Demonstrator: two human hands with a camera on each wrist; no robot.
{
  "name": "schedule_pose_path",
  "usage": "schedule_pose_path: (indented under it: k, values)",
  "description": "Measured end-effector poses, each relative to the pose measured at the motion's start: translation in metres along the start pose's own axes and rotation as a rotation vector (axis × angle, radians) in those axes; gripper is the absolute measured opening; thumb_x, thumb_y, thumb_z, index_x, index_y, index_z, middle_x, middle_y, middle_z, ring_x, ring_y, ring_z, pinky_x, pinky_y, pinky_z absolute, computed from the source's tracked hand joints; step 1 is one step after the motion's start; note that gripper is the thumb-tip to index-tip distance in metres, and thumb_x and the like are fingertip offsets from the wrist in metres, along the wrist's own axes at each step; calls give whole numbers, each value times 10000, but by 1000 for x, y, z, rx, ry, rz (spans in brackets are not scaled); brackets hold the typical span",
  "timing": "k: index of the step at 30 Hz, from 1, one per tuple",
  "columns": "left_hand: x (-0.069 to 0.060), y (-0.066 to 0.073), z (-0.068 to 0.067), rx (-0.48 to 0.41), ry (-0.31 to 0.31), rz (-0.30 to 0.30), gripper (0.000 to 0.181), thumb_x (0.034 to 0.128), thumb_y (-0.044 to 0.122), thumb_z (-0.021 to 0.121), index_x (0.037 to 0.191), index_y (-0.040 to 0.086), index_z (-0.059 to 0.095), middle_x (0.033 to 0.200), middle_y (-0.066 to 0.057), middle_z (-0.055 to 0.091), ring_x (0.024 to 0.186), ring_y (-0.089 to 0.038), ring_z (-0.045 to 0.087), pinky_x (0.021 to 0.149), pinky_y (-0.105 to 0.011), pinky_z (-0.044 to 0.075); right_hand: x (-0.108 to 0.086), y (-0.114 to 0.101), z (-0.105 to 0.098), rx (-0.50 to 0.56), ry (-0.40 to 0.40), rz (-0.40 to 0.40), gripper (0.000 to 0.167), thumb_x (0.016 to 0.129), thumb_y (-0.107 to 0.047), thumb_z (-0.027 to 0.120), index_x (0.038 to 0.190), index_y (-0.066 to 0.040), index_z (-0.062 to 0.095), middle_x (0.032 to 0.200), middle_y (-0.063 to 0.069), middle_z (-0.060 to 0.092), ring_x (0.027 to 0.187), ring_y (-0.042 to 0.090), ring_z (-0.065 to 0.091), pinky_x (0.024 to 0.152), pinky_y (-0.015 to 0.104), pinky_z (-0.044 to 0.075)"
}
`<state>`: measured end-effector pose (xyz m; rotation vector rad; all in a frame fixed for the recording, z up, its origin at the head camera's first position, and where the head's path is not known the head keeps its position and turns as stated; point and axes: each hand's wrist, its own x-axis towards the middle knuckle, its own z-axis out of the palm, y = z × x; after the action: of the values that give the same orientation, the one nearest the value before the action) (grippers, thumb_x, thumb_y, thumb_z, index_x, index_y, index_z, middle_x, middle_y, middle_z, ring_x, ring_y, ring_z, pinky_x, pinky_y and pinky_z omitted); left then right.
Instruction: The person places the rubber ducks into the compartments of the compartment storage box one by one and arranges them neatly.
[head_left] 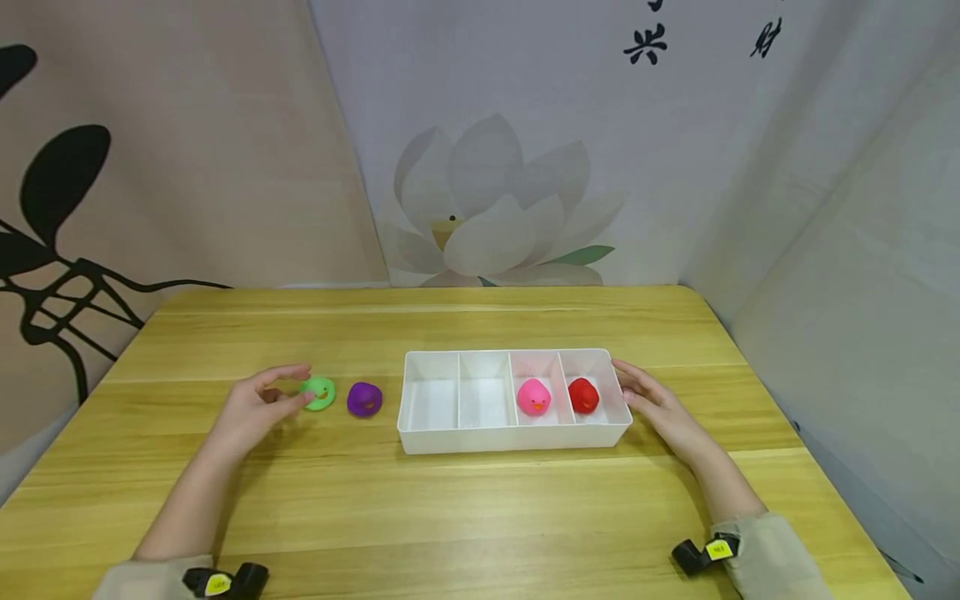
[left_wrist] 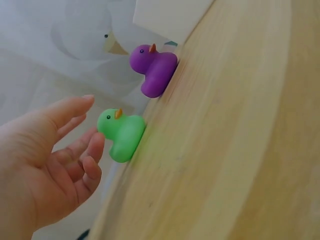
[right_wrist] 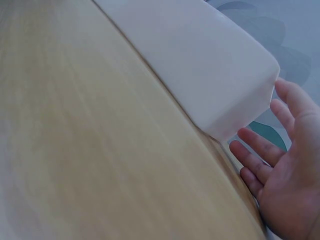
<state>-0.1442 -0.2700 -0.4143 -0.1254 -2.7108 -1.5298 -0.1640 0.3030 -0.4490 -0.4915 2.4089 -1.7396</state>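
On the left of the table a green rubber duck [head_left: 319, 392] sits beside my left hand [head_left: 258, 406]. The thumb and fingers of that hand are spread around its near side, and nothing is gripped. Just right of it rests a purple rubber duck [left_wrist: 156, 71]. A white divided box [head_left: 480, 439] stands in the middle, holding a pink duck [head_left: 534, 397] in the third compartment from the left and a red duck [head_left: 583, 396] in the rightmost. My right hand [right_wrist: 287, 160] is at the box's right end, fingers loosely bent, fingertips at or very near its wall.
The wooden table [head_left: 480, 517] reaches back to a printed curtain [head_left: 525, 100] with a lotus and dark characters. Another curtain [head_left: 862, 292] hangs along the right side. A small dark camera [head_left: 228, 581] is strapped on the left wrist, and one [head_left: 705, 554] on the right.
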Motion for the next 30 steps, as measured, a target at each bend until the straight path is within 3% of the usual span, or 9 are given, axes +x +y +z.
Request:
schedule_pose_path:
  k: [7,16,22,30]
  values:
    - [2,-10,1,-4,-15,-45,533,888,278,703,1333,36,535,1148,-166,583,699,-185,578,521,-273,456,1,-1,0,-3,-3,1,502,1012,-164,487,1487,-105,335,1411,228,421,1235,117,446,962,173,343]
    - [3,-17,3,-21,-26,-65,522,889,268,703,1328,38,539,924,-155,622,717,-182,580,535,-269,461,3,-1,-1,-9,-7,22,503,1017,-193,480,1494,-132,331,1417,203,424,1282,267,405,971,178,329]
    - [4,-17,7,-32,-2,-69,514,883,287,708,1301,30,556,860,-140,607,683,-163,559,531,-261,457,3,-1,-1,-15,-6,24,501,1018,-190,477,1493,-132,332,1414,204,427,1269,229,421,970,185,333]
    - [4,-16,14,-5,50,-55,481,877,313,712,1248,31,596,1082,-158,589,694,-149,568,524,-250,454,0,-1,-1,-2,2,24,504,1011,-173,489,1487,-108,337,1415,230,417,1252,168,433,962,180,342]
